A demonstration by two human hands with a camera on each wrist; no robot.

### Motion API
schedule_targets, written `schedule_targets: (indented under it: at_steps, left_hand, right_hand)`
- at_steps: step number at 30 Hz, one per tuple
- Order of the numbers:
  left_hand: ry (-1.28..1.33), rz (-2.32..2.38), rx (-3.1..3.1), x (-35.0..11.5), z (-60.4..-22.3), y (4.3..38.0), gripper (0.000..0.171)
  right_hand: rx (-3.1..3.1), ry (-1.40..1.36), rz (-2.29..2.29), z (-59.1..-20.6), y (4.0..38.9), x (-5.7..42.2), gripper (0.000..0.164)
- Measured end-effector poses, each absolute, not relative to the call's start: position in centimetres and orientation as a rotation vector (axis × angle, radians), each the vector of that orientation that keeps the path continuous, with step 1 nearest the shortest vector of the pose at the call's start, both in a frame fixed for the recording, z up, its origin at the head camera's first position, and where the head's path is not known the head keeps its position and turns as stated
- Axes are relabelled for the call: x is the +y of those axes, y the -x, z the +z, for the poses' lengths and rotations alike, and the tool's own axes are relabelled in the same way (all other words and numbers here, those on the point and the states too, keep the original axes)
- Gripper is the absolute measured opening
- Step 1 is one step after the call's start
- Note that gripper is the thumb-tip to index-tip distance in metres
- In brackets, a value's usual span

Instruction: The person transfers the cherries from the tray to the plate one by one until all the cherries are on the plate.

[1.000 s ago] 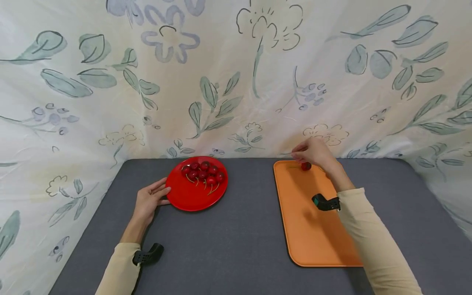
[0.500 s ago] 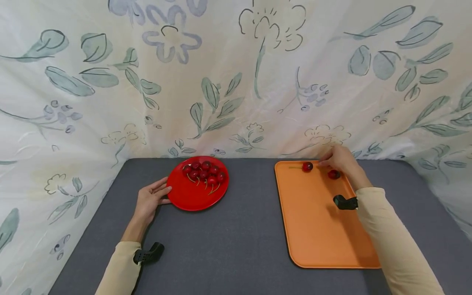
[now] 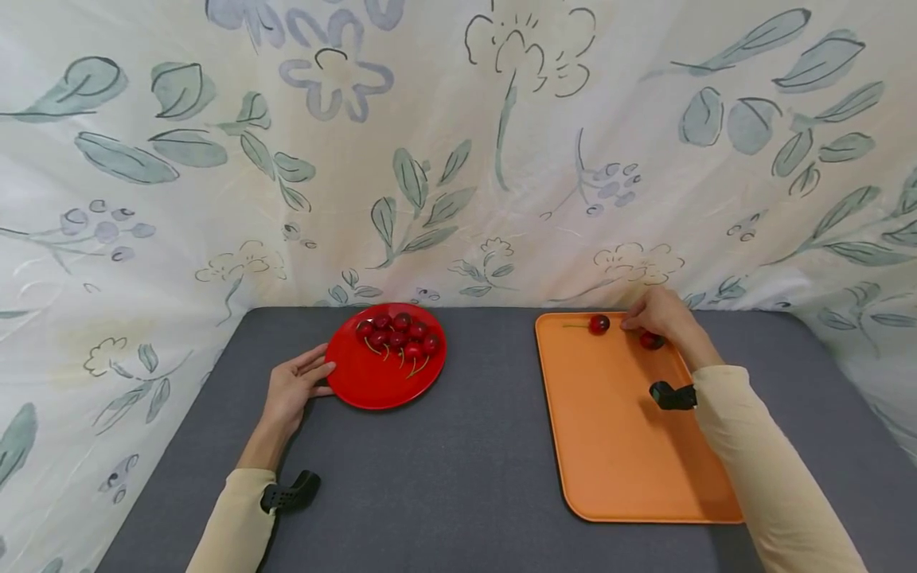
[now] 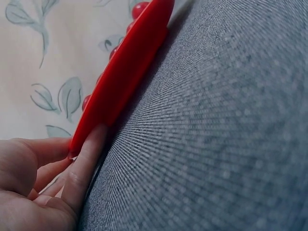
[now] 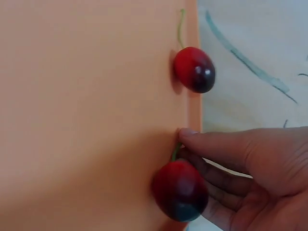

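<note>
A round red plate bears several dark red cherries with green stems. At its left rim, my left hand holds the plate between thumb and fingers; in the left wrist view the plate stands out from these fingers. Over the far right part of an orange tray, my right hand pinches a cherry by its stem. The right wrist view shows that cherry hanging below thumb and fingertips. Another cherry lies near the tray's far edge, its stem pointing left.
Dark grey cloth covers the table, with a wide stretch between plate and tray. Behind it hangs a pale curtain with flowers and leaves, close to the tray's far edge.
My right hand has moved right from above the first cherry to a second cherry, which was not visible one second ago. The left hand and the plate have stayed in place.
</note>
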State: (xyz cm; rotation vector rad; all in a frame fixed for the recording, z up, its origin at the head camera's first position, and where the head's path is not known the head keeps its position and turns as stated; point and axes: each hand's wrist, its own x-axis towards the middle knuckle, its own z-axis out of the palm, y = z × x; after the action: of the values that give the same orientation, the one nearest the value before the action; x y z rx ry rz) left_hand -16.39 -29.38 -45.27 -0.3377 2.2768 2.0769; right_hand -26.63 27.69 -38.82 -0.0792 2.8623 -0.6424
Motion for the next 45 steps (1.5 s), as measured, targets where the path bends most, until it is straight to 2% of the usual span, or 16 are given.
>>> schedule_targets:
  at_steps: [18,34,45]
  left_hand:
    - [0.328,2.071,2.285,-29.3,-44.9,16.2,0.053]
    - [0.342,2.073,2.287,-29.0,-45.1,16.2,0.053]
    - [0.338,2.084,2.287,-29.3,-45.1,16.5,0.053]
  right_hand:
    - [2.660,0.099,-1.112,-36.3,24.0,26.9,0.027]
    - [2.459,0.182,-1.492,-34.8,21.5,20.0,0.040]
    - [2.358,0.107,-1.622,-35.4,21.8,15.3,0.035]
